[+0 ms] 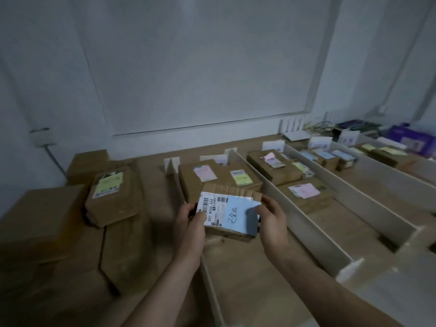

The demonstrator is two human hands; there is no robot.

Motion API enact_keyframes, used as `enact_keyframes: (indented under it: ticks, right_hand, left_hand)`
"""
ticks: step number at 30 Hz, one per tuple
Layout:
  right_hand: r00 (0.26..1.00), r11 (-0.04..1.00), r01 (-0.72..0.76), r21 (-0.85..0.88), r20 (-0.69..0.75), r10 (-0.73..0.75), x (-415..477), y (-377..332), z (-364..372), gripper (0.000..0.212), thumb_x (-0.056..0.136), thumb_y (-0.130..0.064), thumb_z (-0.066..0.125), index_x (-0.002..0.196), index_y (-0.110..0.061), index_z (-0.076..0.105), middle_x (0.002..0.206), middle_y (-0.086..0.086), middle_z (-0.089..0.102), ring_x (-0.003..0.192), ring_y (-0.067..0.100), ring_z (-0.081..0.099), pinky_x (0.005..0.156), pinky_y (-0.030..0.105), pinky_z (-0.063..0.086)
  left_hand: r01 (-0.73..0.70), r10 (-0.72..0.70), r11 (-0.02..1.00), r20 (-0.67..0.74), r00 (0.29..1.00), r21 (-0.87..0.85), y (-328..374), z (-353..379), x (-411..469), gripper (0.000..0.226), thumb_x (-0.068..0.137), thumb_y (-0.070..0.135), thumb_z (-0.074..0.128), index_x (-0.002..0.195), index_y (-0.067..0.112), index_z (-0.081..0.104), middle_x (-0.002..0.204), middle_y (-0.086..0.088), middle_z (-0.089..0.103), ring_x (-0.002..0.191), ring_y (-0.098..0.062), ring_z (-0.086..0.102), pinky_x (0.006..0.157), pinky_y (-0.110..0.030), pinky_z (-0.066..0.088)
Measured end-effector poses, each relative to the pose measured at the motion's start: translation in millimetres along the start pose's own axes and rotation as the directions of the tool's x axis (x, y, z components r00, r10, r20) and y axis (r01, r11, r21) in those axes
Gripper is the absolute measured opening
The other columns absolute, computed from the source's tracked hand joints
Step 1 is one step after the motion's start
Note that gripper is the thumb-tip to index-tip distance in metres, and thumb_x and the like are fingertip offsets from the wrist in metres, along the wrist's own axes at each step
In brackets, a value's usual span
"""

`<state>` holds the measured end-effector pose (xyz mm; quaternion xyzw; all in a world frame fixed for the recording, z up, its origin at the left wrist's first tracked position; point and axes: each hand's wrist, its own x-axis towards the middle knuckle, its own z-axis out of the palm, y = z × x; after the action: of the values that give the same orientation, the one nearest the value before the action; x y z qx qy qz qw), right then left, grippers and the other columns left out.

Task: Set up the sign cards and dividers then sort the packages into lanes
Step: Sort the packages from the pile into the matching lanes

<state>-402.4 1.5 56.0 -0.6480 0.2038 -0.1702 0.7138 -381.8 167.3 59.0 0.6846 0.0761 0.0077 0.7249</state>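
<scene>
I hold a small brown package up in front of me with both hands. My left hand grips its left end, with the thumb on the white label. My right hand grips its right end, with the thumb on the blue note stuck on top. The note has writing on it, and I think I am reading it to pick a lane. The setting up looks done. Long white dividers run away past my right hand, and little sign cards stand at the far ends of the lanes. A lot of the sorting looks done too. Just past my hands, two sorted boxes with a pink note and a yellow note lie in the nearest lane. Off to the right of my right hand, more boxes sit in the next lanes, with pink, blue and yellow notes. The far ones are too blurry to count. What is left is the pile to the left of my left hand. There a green-note box lies on other brown boxes, outside any lane. So I think this package needs a lane next, and then the pile.
</scene>
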Motion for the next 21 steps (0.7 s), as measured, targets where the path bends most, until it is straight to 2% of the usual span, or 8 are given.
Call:
enact_keyframes:
  ticks: [2, 4, 8, 13, 17, 21]
  right_hand:
    - [1.0, 1.0, 0.005, 0.028, -0.022, -0.004, 7, -6, -53, 0.03, 0.072, -0.031, 0.057, 0.099, -0.036, 0.067, 0.102, -0.003, 0.073, 0.096, 0.021, 0.068, 0.085, 0.048, 0.054]
    - [0.999, 0.999, 0.001, 0.042, -0.043, 0.001, 12, -11, -85, 0.03, 0.072, -0.03, 0.057, 0.098, -0.036, 0.069, 0.098, -0.004, 0.075, 0.097, 0.023, 0.069, 0.086, 0.048, 0.055]
    - [0.996, 0.999, 0.023, 0.025, -0.091, -0.021, 29, -25, -174, 0.036, 0.073, -0.03, 0.057, 0.107, -0.033, 0.07, 0.099, -0.003, 0.076, 0.1, 0.026, 0.07, 0.087, 0.054, 0.057]
    - [0.984, 0.999, 0.033, 0.033, -0.177, -0.026, 47, -38, -260, 0.044, 0.076, -0.033, 0.056, 0.118, -0.03, 0.067, 0.109, -0.003, 0.072, 0.105, 0.023, 0.068, 0.087, 0.051, 0.059]
    - [0.971, 0.998, 0.047, 0.041, -0.237, -0.036, 66, -40, -315, 0.034, 0.095, -0.025, 0.054, 0.128, -0.027, 0.062, 0.118, 0.0, 0.07, 0.106, 0.024, 0.068, 0.08, 0.046, 0.061]
    - [0.947, 0.998, 0.036, 0.045, -0.322, -0.02, 88, -41, -361, 0.034, 0.095, -0.021, 0.053, 0.127, -0.027, 0.063, 0.114, -0.001, 0.071, 0.106, 0.024, 0.068, 0.086, 0.054, 0.06]
  left_hand:
    - [-0.007, 0.007, 1.0, 0.041, 0.999, 0.006, 1, 49, -22, 0.017, 0.087, 0.017, 0.056, 0.097, 0.027, 0.066, 0.096, 0.004, 0.075, 0.091, -0.019, 0.071, 0.071, -0.038, 0.053]
    - [-0.006, 0.006, 1.0, 0.066, 0.998, 0.001, -1, 78, -34, 0.024, 0.076, 0.026, 0.055, 0.096, 0.031, 0.068, 0.096, 0.007, 0.076, 0.094, -0.019, 0.071, 0.079, -0.044, 0.054]
    - [-0.01, 0.01, 1.0, 0.128, 0.992, 0.004, -3, 162, -64, 0.033, 0.069, 0.031, 0.055, 0.099, 0.036, 0.068, 0.101, 0.007, 0.075, 0.099, -0.017, 0.069, 0.092, -0.052, 0.055]
    - [-0.028, 0.028, 1.0, 0.207, 0.978, -0.003, -1, 247, -91, 0.032, 0.08, 0.025, 0.056, 0.107, 0.036, 0.068, 0.104, 0.009, 0.074, 0.098, -0.013, 0.07, 0.09, -0.05, 0.057]
    - [-0.048, 0.044, 0.999, 0.288, 0.956, 0.004, -2, 306, -100, 0.033, 0.091, 0.014, 0.054, 0.107, 0.039, 0.066, 0.108, 0.008, 0.073, 0.098, -0.012, 0.07, 0.086, -0.043, 0.058]
    - [-0.054, 0.053, 0.998, 0.375, 0.925, -0.008, -8, 365, -99, 0.04, 0.088, 0.009, 0.053, 0.11, 0.038, 0.068, 0.105, 0.011, 0.074, 0.099, -0.01, 0.071, 0.088, -0.044, 0.059]
